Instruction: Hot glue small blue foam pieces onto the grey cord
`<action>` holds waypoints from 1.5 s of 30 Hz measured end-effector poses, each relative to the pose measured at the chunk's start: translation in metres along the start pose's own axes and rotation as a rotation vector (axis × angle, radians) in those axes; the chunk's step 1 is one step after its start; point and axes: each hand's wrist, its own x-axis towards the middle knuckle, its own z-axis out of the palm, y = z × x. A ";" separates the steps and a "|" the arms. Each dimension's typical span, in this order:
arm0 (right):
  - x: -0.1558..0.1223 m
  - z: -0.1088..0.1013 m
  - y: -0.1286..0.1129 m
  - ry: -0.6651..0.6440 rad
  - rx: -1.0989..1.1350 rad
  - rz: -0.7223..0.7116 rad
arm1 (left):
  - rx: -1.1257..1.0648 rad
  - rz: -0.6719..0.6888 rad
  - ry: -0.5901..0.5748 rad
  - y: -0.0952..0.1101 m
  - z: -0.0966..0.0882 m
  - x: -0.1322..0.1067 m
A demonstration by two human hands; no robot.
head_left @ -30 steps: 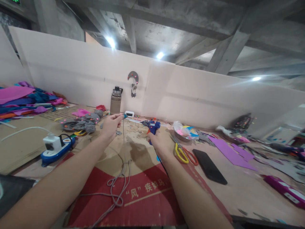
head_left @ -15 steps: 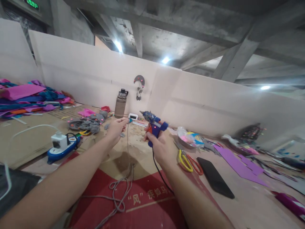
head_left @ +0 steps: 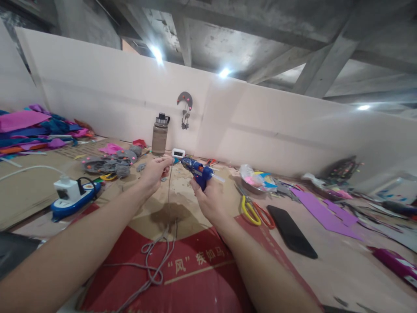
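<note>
My right hand (head_left: 210,198) is wrapped round a blue hot glue gun (head_left: 202,172), with a clear glue stick poking out of its back end. The nozzle points left, at or very near a small teal piece (head_left: 176,160); whether they touch I cannot tell. My left hand (head_left: 157,172) is closed in a pinch on that teal piece. A grey cord (head_left: 169,187) hangs down from the pinched fingers and lies in loose loops on the red-and-tan cardboard (head_left: 195,287).
Left: a blue power strip (head_left: 70,208), grey felt pieces (head_left: 120,161), and coloured scraps (head_left: 32,124). Behind: a bottle (head_left: 159,139), a small white clock (head_left: 178,153), and a hanging moon ornament (head_left: 185,102). Right: pliers (head_left: 250,211), a black phone (head_left: 291,230), a bowl (head_left: 256,188), and purple sheets (head_left: 317,211).
The glue gun has swung down and left, so its nozzle now meets or nearly meets the teal piece. My left hand keeps its pinch. The whole view has shifted slightly.
</note>
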 end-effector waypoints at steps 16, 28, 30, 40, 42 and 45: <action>-0.002 0.005 0.004 -0.016 -0.084 -0.050 | 0.099 0.010 -0.019 -0.004 0.004 -0.004; -0.003 0.005 0.003 -0.015 -0.127 -0.024 | 0.105 0.051 -0.002 -0.002 0.003 -0.003; -0.003 0.005 0.003 -0.020 -0.114 -0.034 | 0.113 0.056 -0.004 -0.003 0.003 -0.003; -0.004 0.005 0.000 -0.056 -0.123 -0.014 | 0.130 0.053 -0.005 -0.002 0.007 -0.004; -0.003 0.005 0.000 -0.049 -0.136 -0.007 | 0.132 0.056 0.005 -0.002 0.006 -0.004; -0.003 0.005 0.001 -0.036 -0.138 -0.018 | 0.126 0.067 0.012 -0.001 0.006 -0.005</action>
